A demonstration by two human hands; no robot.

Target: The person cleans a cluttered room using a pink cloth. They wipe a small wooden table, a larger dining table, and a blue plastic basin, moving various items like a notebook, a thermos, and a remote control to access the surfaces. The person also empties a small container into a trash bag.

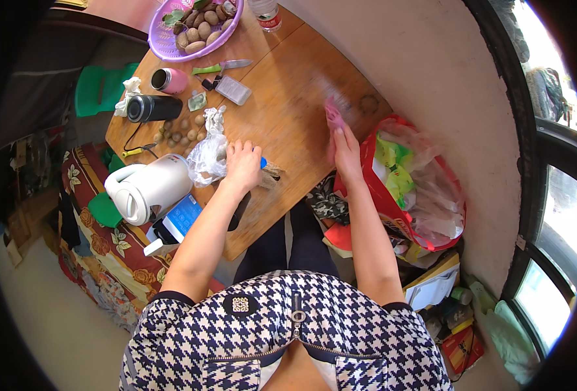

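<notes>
Over the table's right edge, my right hand (346, 146) holds a pink cloth (335, 115) against the wooden tabletop (298, 78). My left hand (244, 163) is closed on a blue-ended object (263, 162); most of it is hidden beneath the palm. Just right of that hand lies a tan, frayed-looking piece (270, 177). A clear plastic bag (206, 159) touches the left side of my left hand, with crumpled white tissue (215, 120) above it. Small round brown fruits or nuts (176, 134) are scattered left of the bag.
A white electric kettle (151, 188) and a blue-and-white box (183, 212) stand at the near left. Behind are a black flask (154, 108), a pink cup (171, 80), a green-handled knife (222, 66), a purple basket (154, 41) and a bottle (267, 17). A red bag (366, 166) stands right.
</notes>
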